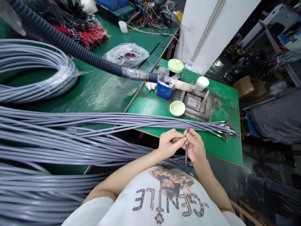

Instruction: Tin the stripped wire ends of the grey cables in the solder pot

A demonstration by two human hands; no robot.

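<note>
Close to my body, my right hand (197,146) is closed around the end of a grey cable (186,154). Thin coloured wires (189,128), red and dark, stick out above its fingers, and the cable hangs downward. My left hand (171,143) meets it from the side, thumb and finger pinched together at the cable end; what lies in that pinch is too small to make out. Just beyond my hands, a bundle of grey cables (145,120) runs across the green table (225,103), its stripped wire ends (227,130) fanned out at the right.
A ribbed hose (94,61) reaches over to a blue box (164,89). Near it are a soldering pot (194,102), a pale green lid (177,108), a white cup (202,83) and a lidded jar (175,66). A cable coil (61,75) lies left.
</note>
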